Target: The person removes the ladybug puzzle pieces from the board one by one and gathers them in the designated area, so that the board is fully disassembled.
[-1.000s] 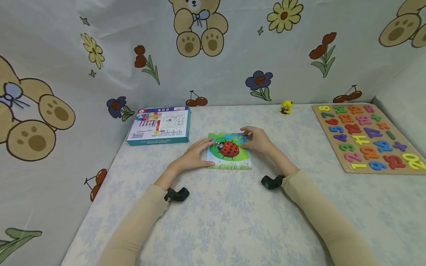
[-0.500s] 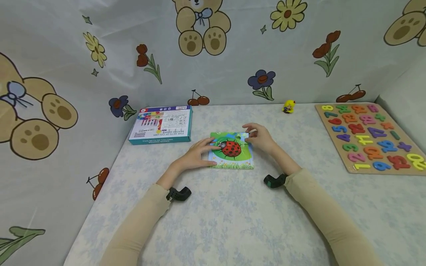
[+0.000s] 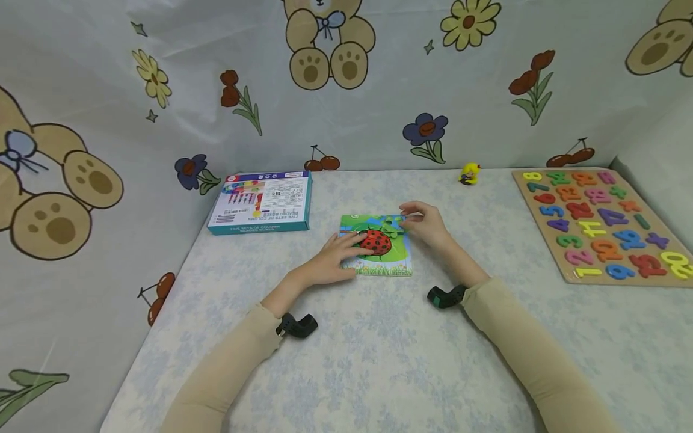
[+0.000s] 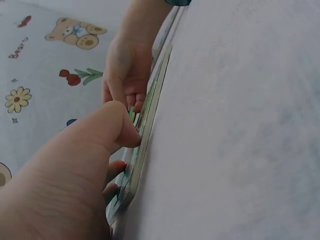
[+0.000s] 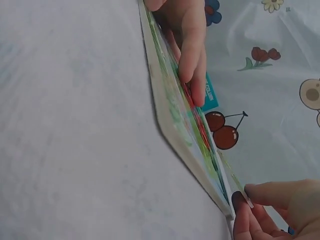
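A square ladybug jigsaw puzzle (image 3: 381, 268) lies flat on the table. My left hand (image 3: 331, 260) rests on its left side, fingers stretched over the ladybug and thumb at the near left edge. At the far right corner, my right hand (image 3: 426, 226) pinches a green puzzle piece (image 3: 390, 229) between thumb and fingers. In the right wrist view that puzzle piece (image 5: 239, 186) stands tilted up from the board, its outer edge between the fingertips. The left wrist view shows the board's thin edge (image 4: 150, 125) beside the left thumb.
A teal-edged box (image 3: 260, 204) lies at the back left. A small yellow duck figure (image 3: 469, 174) stands near the back wall. On the right is a wooden number board (image 3: 590, 234) with colourful numerals. A patterned cloth (image 3: 216, 60) hangs behind the table.
The left hand has slid rightward, its fingers reaching further over the ladybug. At the far right corner, the right hand has lifted a green piece, which now tilts up from the picture.
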`<action>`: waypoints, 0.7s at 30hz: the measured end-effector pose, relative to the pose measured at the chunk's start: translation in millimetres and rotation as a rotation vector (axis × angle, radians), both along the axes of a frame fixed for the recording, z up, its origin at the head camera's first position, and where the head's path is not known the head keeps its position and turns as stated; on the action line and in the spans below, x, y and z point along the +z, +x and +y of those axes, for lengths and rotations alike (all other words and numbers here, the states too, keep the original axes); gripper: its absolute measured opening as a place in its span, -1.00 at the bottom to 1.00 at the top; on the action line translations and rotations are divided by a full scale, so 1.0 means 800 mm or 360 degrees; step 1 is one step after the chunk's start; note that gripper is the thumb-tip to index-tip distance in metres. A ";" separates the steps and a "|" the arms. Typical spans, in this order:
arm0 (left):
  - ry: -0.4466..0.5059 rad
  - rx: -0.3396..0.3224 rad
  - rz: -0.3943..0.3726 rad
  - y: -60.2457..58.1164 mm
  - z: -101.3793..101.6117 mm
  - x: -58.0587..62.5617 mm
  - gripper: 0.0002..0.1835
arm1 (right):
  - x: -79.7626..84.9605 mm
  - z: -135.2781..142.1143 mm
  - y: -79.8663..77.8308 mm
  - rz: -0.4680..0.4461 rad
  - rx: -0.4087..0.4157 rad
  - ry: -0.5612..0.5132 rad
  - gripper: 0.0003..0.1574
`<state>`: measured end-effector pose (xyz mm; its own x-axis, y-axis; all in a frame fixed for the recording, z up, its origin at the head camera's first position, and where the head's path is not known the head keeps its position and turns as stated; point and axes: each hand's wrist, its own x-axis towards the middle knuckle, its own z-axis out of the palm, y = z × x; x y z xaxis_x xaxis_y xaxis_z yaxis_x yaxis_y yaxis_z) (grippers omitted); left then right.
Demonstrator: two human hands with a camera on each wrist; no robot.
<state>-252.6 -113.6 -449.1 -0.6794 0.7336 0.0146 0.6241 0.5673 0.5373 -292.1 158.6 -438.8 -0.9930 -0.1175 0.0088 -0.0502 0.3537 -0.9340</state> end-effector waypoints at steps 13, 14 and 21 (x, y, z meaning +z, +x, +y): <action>0.0067 0.0011 0.0059 -0.002 0.000 -0.009 -0.51 | 0.017 0.138 0.020 -0.0172 -0.0436 0.0233 -0.44; 0.0070 0.0013 0.0066 -0.003 0.000 -0.010 -0.51 | 0.015 0.151 0.023 -0.0181 -0.0464 0.0250 -0.44; 0.0096 0.0034 0.0095 -0.004 -0.002 -0.013 -0.50 | 0.011 0.212 0.049 -0.0167 -0.0619 0.0253 -0.43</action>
